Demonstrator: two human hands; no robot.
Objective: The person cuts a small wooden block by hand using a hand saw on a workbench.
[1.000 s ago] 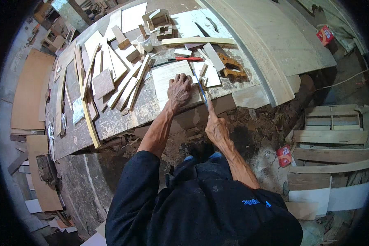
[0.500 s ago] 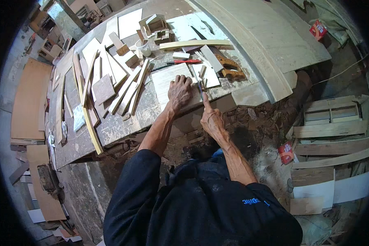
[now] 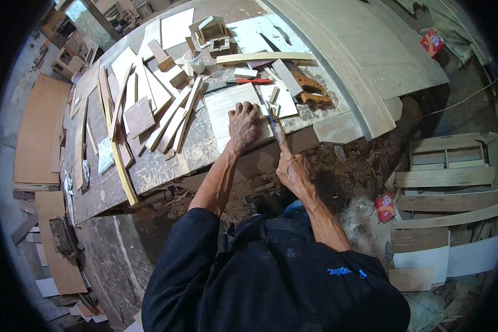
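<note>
My left hand presses down on a pale square wooden board at the bench's near edge, its fingers bent and fingertips on the surface. A thin, narrow blue-grey blade runs along the board's right edge. My right hand is closed around its near end, which the fist hides, with the index finger stretched along it. Whether it is a file or a saw blade is not clear. Just right of the blade, a small wooden block rests on a white panel.
Wood strips lie scattered on the left of the workbench. Beyond the board are a red-handled tool, a white cup and a handsaw's wooden handle. A long rail crosses at right. Cut boards are stacked lower right.
My right hand has drawn back slightly toward me, and more of the blade shows along the board's edge. My left hand stays on the board.
</note>
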